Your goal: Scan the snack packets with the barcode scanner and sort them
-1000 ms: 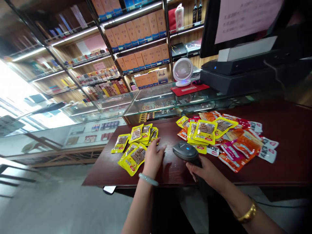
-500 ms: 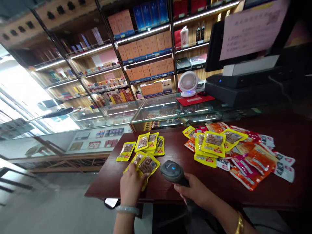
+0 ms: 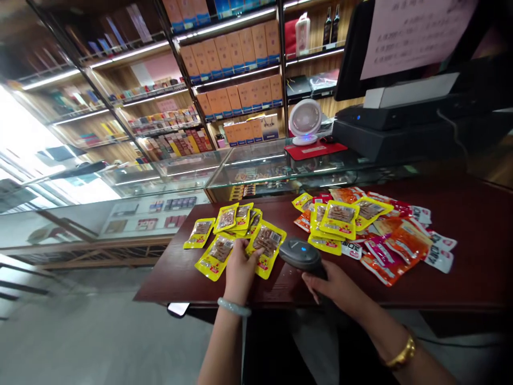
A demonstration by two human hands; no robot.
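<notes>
1. A yellow packet (image 3: 270, 240) sits farther right than before, pinched in the grip of the left hand (image 3: 239, 270).
2. It is over the counter (image 3: 172, 280), beside a scanner (image 3: 301, 252).
3. The right hand (image 3: 339, 286) clasps the scanner.

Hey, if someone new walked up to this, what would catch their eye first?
Probably the bright yellow packets on the left of the dark red table, with the left hand holding one. Next, the dark scanner in the right hand, its blue light showing, and the colourful heap of packets to its right. Behind them, a white fan stands at a red mat's back edge.
</notes>
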